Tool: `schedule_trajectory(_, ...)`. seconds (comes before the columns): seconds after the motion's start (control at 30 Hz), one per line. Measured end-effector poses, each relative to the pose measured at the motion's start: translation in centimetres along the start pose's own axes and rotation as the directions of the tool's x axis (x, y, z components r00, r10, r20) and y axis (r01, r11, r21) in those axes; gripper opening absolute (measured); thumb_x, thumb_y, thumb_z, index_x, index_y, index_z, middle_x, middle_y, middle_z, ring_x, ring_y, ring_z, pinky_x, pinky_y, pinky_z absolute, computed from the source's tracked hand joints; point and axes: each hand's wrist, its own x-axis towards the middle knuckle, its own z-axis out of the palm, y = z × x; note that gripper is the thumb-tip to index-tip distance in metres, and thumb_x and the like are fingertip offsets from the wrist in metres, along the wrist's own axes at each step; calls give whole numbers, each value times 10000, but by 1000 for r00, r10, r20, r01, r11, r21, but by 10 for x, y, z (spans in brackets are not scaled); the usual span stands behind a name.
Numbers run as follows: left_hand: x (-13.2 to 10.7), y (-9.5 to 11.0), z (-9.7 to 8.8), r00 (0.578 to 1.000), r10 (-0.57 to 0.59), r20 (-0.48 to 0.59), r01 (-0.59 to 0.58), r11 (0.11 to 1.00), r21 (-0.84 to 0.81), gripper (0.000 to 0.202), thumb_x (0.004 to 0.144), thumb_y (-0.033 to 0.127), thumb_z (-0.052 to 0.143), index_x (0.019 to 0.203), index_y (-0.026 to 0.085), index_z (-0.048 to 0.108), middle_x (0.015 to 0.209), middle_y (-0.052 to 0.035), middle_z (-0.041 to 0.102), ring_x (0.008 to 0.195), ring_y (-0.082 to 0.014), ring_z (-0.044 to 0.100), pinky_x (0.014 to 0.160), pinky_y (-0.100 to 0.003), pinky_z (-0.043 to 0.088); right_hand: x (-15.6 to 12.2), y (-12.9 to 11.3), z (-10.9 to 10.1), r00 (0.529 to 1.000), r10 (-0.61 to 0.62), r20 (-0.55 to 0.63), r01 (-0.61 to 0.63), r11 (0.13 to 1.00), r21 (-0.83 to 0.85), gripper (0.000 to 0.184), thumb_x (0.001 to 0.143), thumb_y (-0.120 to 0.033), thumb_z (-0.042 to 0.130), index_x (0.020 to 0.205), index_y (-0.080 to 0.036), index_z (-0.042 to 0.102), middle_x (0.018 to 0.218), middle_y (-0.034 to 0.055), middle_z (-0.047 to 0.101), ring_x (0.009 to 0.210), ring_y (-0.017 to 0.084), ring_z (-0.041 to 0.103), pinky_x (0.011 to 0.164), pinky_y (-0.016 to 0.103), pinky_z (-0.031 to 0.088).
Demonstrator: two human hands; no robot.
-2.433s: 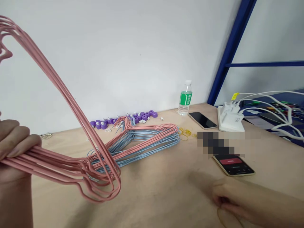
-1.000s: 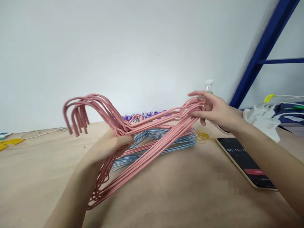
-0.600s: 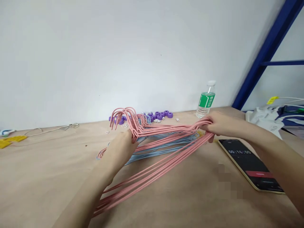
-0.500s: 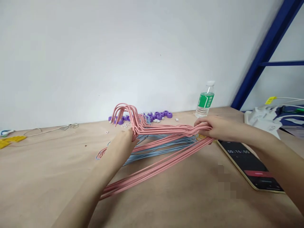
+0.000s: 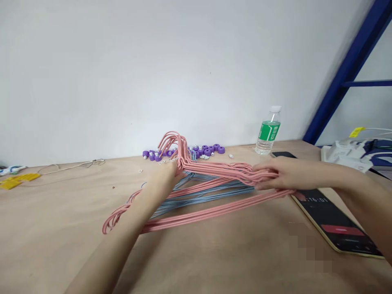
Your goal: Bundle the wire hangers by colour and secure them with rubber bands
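Two slim, bare forearms (image 5: 114, 241), smooth in outline, narrower at the wrists (image 5: 330, 175).

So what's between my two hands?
In the head view, the held pink hangers stretch from the left hand to the right hand, blue hangers showing through.

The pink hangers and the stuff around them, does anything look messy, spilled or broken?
A bit messy: small purple pieces and white bits lie scattered near the wall, behind the pink hangers, in no neat order. The bottle stands upright, and I can't see any spill or break.
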Motion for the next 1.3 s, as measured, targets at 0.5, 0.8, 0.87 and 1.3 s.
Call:
schedule_trajectory(0.5, 73, -41, 22, 958, -6, 288, 15, 999, -29, 341, 794, 319, 586, 1075, 138, 518, 1037, -70, 583, 871, -185, 581, 763, -374, 485, 85, 27, 6, 965, -140, -220, 112, 985, -133, 496, 782, -476, 390, 1108, -172, 606, 1076, 88, 631, 958, 254, 582, 833, 379, 449)
schedule_trajectory(0.8, 74, -37, 13, 968, -73, 240, 68, 997, 31, 295, 815, 330, 559, 1039, 140, 542, 1041, -70, 579, 919, -202, 570, 796, -398, 476, 84, 21, 0, 973, -128, -193, 158, 976, 147, 483, 760, -394, 476, 1160, -135, 553, 1148, 110, 598, 1052, 247, 553, 907, 368, 428)
schedule_trajectory(0.87, 72, -37, 12, 976, -67, 207, 61, 998, 31, 333, 808, 332, 567, 1082, 147, 522, 1093, -78, 559, 973, -216, 550, 834, -419, 456, 83, 23, 1, 970, -144, -194, 185, 959, 214, 530, 757, -384, 480, 1226, -138, 488, 1199, 113, 563, 1113, 237, 513, 936, 361, 412)
schedule_trajectory(1.3, 57, -25, 15, 992, -68, 111, 65, 998, 26, 352, 816, 291, 556, 1131, 153, 482, 1106, -86, 539, 987, -224, 534, 838, -441, 449, 61, 10, 37, 877, -355, -323, 253, 914, -317, 754, 667, -457, 606, 1330, -193, 364, 1355, 129, 397, 1260, 310, 328, 1012, 495, 291)
